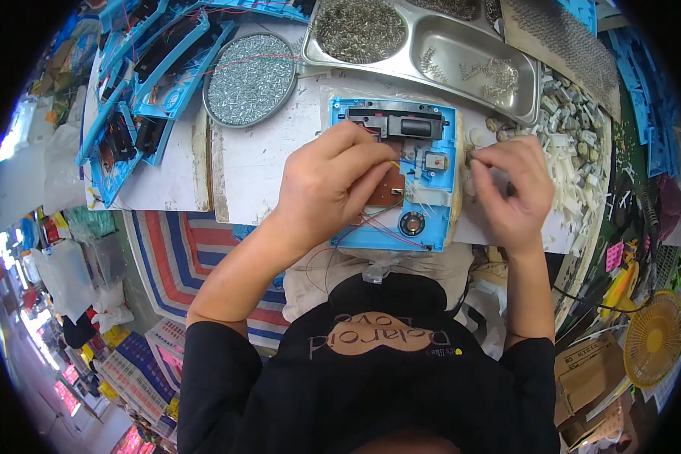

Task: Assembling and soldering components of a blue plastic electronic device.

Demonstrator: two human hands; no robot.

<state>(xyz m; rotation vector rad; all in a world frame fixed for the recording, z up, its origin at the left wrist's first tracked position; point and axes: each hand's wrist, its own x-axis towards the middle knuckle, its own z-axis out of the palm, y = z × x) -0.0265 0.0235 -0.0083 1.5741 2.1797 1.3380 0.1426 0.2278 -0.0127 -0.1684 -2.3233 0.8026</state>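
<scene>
A blue plastic housing (pixel 340 239) lies open in front of me, its inside facing up. It holds a brown circuit board (pixel 386 181), a small motor (pixel 436 161), a round speaker (pixel 412 222) and a black part (pixel 416 127) along the far edge. My left hand (pixel 329 178) reaches over the board with thumb and fingers pinched, and a thin yellow wire (pixel 395 163) shows at the fingertips. Beyond the housing's right edge, my right hand (pixel 516 185) pinches thumb and forefinger together; whatever is between them is too small to make out. Red wires (pixel 378 227) trail over the housing's near left corner.
At the back stand a round dish of silver screws (pixel 250 79) and a metal tray (pixel 461 102) with small metal parts. More blue housings (pixel 155 83) with wires are piled at the left. White and grey pieces (pixel 579 151) cover the right side. A yellow fan (pixel 654 339) stands lower right.
</scene>
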